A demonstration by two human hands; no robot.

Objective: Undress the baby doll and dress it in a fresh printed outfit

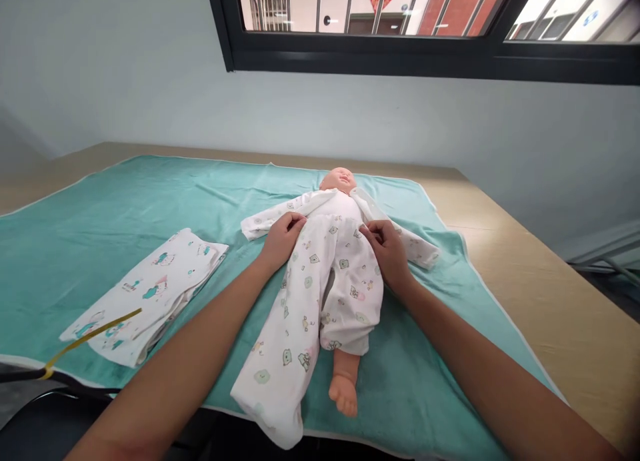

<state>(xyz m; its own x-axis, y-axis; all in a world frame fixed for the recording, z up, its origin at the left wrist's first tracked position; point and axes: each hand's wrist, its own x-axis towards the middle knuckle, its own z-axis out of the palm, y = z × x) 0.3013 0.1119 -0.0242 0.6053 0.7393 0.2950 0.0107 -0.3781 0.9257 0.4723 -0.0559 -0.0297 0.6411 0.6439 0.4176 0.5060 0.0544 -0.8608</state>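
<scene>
A baby doll (340, 180) lies on its back, head toward the wall, in a white printed baby top (280, 214) with sleeves spread out to both sides. White printed baby pants (305, 301) cover its hips and legs. One foot (344, 393) pokes out of the right pant leg; the other leg's end is hidden inside the long left pant leg. My left hand (283, 241) pinches the pants at the left of the waistband. At the right side of the waist, my right hand (387, 251) grips the fabric between thumb and fingers.
Beneath the doll a teal cloth (210, 188) covers much of the wooden table (550, 281). A folded white printed cloth (145, 294) lies at the left. A black cable with a yellow tie (95, 334) reaches in at the lower left. Behind the table are a wall and a barred window.
</scene>
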